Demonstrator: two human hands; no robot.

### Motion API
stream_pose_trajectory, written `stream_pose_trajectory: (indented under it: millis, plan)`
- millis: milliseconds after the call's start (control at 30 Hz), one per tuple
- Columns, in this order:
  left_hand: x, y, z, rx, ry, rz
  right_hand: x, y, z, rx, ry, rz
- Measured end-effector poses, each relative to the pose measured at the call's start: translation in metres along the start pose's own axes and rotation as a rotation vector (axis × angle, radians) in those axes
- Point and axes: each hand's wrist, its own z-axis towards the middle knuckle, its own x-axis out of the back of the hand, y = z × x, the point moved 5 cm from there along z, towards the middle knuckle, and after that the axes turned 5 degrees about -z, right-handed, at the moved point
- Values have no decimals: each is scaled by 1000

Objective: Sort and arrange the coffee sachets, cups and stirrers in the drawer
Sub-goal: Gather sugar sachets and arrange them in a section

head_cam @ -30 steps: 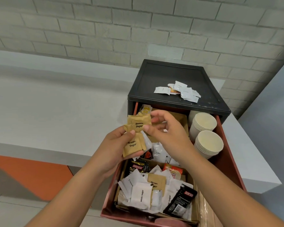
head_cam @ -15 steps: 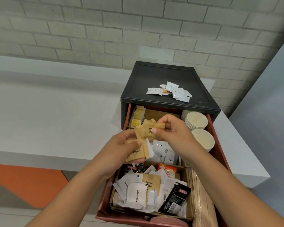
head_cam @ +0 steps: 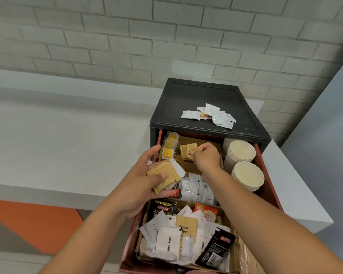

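Sugar sachets like these weigh nothing and crumple easily, so my right grip pinches a couple of brown ones by the edge, over the back compartment of the drawer. My left grip is curled round a small stack of more, thumb on top. The paper's probably slippery, so I'd take them flat by a corner and not squeeze.

Drawer front, 6 o'clock: running off frame | stirrers, 5 o'clock: ends being cropped | brown sugar sachets, 12 o'clock: print being covered by right hand | sachet bundle, 9 o'clock: undersides being hidden in left hand
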Motion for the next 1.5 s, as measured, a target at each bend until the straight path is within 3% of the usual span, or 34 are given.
stream_pose_trajectory:
  millis: [367, 500, 667, 933, 1167, 1333, 1500]
  plan:
    - [8, 2, 2, 21, -4, -111, -23, -3, 21, 207, -173, -662]
    - [9, 2, 6, -2, -3, -95, -6, -18, -6, 307, -175, -386]
    - [8, 0, 11, -75, 4, 5, 30, -43, -81, 524, -437, 33]
    - [-11, -2, 21, -137, 4, 184, 45, -38, -103, 548, -440, -41]
    - [-17, -5, 16, -67, -193, 453, 44, -34, -102, 616, -516, -142]
    - [-18, 0, 15, -122, -152, 629, 42, -39, -104, 681, -514, -262]
    - [-15, 6, 19, -140, -122, 638, 43, -43, -98, 643, -444, -129]
